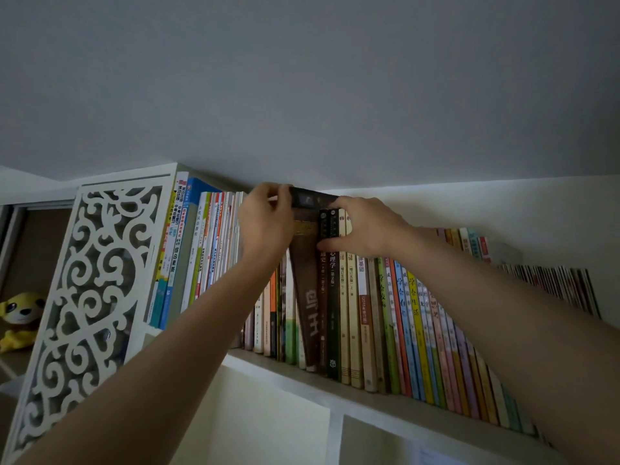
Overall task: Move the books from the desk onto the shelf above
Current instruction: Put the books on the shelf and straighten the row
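Observation:
A long white shelf (pixel 302 374) runs across the view, packed with upright books. In its middle stands a thick brown book (pixel 307 303), tilted, with its top sticking out above the neighbours. My left hand (pixel 265 223) grips that top from the left side, fingers curled over the upper edge. My right hand (pixel 365 226) rests on the spines of the dark and cream books (pixel 335 297) just to the right of it, thumb pressing near the brown book's edge. The desk is out of view.
A white carved fretwork panel (pixel 90 290) closes the shelf's left end. A yellow plush toy (pixel 18 317) sits in a cubby at far left. Thin colourful books (pixel 436 347) fill the shelf to the right. The grey ceiling is close above the book tops.

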The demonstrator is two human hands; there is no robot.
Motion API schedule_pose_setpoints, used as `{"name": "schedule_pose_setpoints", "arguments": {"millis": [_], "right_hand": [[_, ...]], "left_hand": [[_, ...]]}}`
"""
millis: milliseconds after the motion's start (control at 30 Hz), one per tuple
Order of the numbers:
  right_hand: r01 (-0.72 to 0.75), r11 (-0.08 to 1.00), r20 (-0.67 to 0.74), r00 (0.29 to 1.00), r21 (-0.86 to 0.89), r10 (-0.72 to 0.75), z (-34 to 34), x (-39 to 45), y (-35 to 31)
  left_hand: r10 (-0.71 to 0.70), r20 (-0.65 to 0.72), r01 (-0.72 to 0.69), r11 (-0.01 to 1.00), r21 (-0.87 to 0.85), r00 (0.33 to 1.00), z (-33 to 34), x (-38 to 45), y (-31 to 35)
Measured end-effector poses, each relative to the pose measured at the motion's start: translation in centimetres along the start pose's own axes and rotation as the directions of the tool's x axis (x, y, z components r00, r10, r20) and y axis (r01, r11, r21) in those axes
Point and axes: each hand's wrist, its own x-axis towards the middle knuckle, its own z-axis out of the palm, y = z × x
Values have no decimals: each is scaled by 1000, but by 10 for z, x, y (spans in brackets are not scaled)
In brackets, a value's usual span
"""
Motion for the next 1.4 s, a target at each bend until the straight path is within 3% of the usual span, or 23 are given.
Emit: {"name": "schedule_pose_setpoints", "arguments": {"millis": [67, 133, 200, 367, 633, 833, 1000, 1167, 1400], "right_hand": [[3, 1000, 4, 1000, 2, -3, 0, 0, -1], [-3, 1000, 5, 1000, -8, 3, -1, 0, -1], [-12, 1000, 8, 1000, -22, 13, 1, 1, 0], [-31, 999, 23, 999, -43, 32, 1, -1, -2], [-54, 998, 53, 997, -29, 55, -5, -5, -7], [-73, 985, 22, 997, -157, 77, -6, 3, -24], [-34, 928, 66, 996, -372, 63, 0, 38, -48], [66, 963, 182, 983, -261, -19, 15, 57, -53], [47, 981, 109, 994, -190, -26, 14, 52, -46]], "left_hand": [[-62, -10, 60, 991, -118, 998, -2, -10, 3], [-113, 138, 141, 968, -206, 984, 2, -39, 0], [-106, 263, 156, 971, -180, 959, 5, -74, -17], [-56, 234, 36, 995, 91, 971, -1, -113, -43], [-113, 207, 114, 993, 5, 972, -105, -67, -20], [-223, 292, 222, 974, 36, 930, -175, -50, -46], [-245, 368, 272, 962, -22, 897, -182, -48, -56], [-197, 383, 234, 971, -53, 903, -182, -45, -66], [-176, 405, 224, 972, -72, 897, -175, -38, -68]]}}
